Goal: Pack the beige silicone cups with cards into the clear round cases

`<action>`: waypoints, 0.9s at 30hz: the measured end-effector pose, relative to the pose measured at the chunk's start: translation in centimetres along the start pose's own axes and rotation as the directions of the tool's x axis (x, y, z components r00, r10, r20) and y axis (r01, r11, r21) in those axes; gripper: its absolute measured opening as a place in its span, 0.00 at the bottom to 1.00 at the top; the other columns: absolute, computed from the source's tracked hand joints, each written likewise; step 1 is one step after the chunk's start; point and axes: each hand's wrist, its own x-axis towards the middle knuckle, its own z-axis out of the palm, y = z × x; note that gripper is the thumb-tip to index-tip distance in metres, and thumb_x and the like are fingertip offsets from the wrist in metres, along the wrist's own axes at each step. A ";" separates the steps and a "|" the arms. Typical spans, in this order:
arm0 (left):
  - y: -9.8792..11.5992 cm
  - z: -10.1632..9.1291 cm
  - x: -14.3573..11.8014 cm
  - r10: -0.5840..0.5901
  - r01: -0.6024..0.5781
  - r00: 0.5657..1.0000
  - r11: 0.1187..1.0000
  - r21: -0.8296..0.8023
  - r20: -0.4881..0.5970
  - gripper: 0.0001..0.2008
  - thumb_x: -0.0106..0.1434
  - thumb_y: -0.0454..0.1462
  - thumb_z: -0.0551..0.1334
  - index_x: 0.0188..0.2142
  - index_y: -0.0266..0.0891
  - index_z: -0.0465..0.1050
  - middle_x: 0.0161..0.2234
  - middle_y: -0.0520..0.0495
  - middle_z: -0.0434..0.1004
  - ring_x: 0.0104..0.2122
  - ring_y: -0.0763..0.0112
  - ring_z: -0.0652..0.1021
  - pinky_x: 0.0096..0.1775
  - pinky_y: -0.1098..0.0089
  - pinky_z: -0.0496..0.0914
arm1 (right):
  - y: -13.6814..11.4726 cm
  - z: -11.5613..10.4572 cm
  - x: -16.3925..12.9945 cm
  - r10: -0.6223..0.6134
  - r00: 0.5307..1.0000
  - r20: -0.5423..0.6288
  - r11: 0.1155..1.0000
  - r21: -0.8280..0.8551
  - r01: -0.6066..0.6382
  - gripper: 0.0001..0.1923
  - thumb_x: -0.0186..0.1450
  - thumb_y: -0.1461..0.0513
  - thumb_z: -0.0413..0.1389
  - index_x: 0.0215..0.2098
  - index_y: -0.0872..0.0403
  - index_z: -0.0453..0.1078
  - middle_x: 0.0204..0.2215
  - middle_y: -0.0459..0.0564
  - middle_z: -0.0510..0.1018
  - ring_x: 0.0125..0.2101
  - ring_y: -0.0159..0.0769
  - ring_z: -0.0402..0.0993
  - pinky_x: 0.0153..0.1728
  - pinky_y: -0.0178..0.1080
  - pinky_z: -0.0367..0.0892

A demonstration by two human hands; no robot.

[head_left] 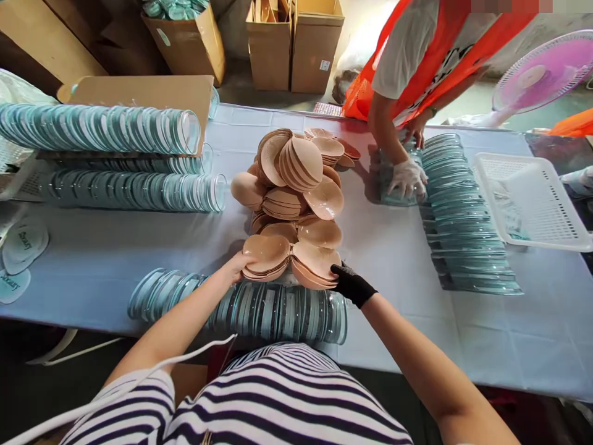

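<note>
Both my hands hold a small stack of beige stick-on bras (pixel 267 254), their paired cups joined in the middle. My left hand (pixel 238 264), bare, grips the outer edge of the left cups. In a black glove, my right hand (pixel 348 281) pinches the rim of the right cups. Just beyond lies a heap of more beige bra cups (pixel 301 162), nested in several piles at different angles. A row of clear round plastic covers (pixel 278 315) stands on edge between the held stack and my body, partly hidden by my left forearm.
Rows of clear plastic covers (pixel 102 130) lie at left by a cardboard sheet (pixel 143 89). Across the blue-white table (pixel 384 247), a co-worker's gloved hand (pixel 408 178) presses clear covers beside a long row (pixel 463 216). A white basket (pixel 546 198), pink fan (pixel 546 74) and cardboard boxes (pixel 269 55) stand around.
</note>
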 end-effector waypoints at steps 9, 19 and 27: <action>0.1 -0.7 -1.4 0.050 -0.056 0.997 0.992 0.111 0.054 0.27 0.34 0.29 0.75 0.38 0.32 0.77 0.36 0.38 0.83 0.40 0.49 0.82 0.47 0.53 0.76 | 0.7 -1.4 -1.4 0.149 0.987 -0.066 0.985 -0.082 -0.154 0.15 0.56 0.58 0.62 0.39 0.54 0.69 0.28 0.54 0.81 0.29 0.44 0.80 0.30 0.46 0.79; 1.7 -0.6 -0.1 0.522 -0.493 0.852 0.829 0.264 -0.049 0.29 0.49 0.36 0.71 0.52 0.42 0.71 0.57 0.45 0.74 0.59 0.59 0.71 0.61 0.63 0.65 | -3.0 0.5 2.7 -0.651 0.759 0.025 0.539 -0.688 0.485 0.27 0.51 0.63 0.58 0.51 0.52 0.68 0.52 0.55 0.75 0.56 0.47 0.69 0.62 0.51 0.62; -0.9 -0.9 3.7 0.394 -0.358 0.919 0.821 0.444 0.012 0.43 0.40 0.27 0.74 0.58 0.38 0.68 0.56 0.38 0.74 0.56 0.53 0.75 0.58 0.60 0.68 | -0.5 0.7 8.5 -0.677 0.735 -0.032 0.463 -0.795 0.392 0.31 0.51 0.62 0.58 0.54 0.52 0.60 0.58 0.58 0.68 0.60 0.44 0.64 0.65 0.50 0.56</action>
